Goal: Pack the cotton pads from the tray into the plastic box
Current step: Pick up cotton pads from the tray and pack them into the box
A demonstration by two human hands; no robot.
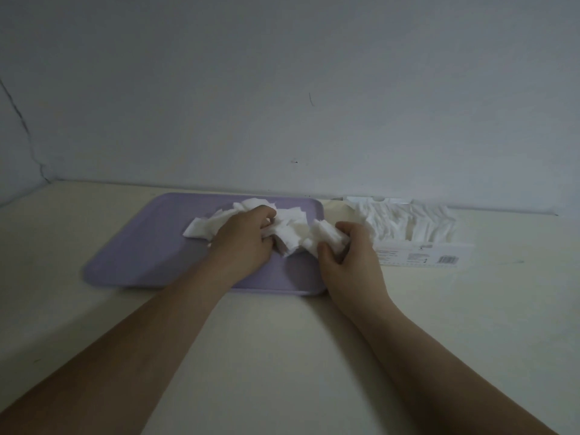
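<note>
A lavender tray [141, 246] lies flat on a cream table [282, 356], close to the pale wall [282, 89] at 12 o'clock. The loose cotton pads [292, 219] sit in a ragged white heap on the tray, from its middle out toward 1 and 2 o'clock. The left hand [244, 240] rests palm-down on the heap's 9 o'clock side, its fingers bent and dug into the pads and its thumb tucked against them, so it grips a share of the pile. The right hand [351, 255] sits at the tray's 3 o'clock rim, thumb and curled fingers clamped round a wad of pads [326, 235] at the heap's right end. Just beside that hand, at 3 o'clock from the tray, stands the clear plastic box [423, 249], open at the top, with a printed label and barcode on its near wall. Inside it, packed pads [408, 221] stand on edge in rows.
</note>
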